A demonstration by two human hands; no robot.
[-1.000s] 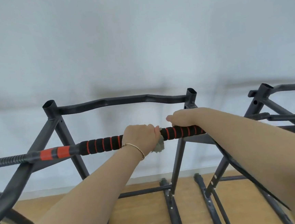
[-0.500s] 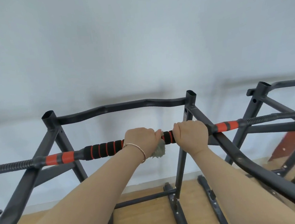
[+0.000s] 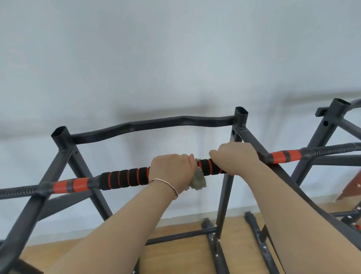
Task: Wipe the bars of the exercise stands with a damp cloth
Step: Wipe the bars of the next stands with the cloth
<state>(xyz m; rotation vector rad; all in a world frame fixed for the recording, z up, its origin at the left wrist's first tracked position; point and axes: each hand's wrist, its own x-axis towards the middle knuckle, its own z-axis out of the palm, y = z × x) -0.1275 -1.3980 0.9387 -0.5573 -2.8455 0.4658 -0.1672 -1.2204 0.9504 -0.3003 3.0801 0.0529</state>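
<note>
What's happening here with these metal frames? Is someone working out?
Not a workout, it looks like cleaning. A person grips the black-and-orange padded bar lying across a dark metal stand with both hands. The left hand is closed around the bar with a greyish cloth bunched beneath it, and the right hand holds the bar just beside it. A second stand waits to the right.

Two hands, the left hand (image 3: 174, 172) and the right hand (image 3: 234, 157); one cloth (image 3: 198, 180); one padded bar (image 3: 124, 178) with black and orange rings; two dark metal stands, the near stand (image 3: 152, 126) and a second stand (image 3: 334, 114) at the right; one bracelet (image 3: 168, 185) on the left wrist
</note>
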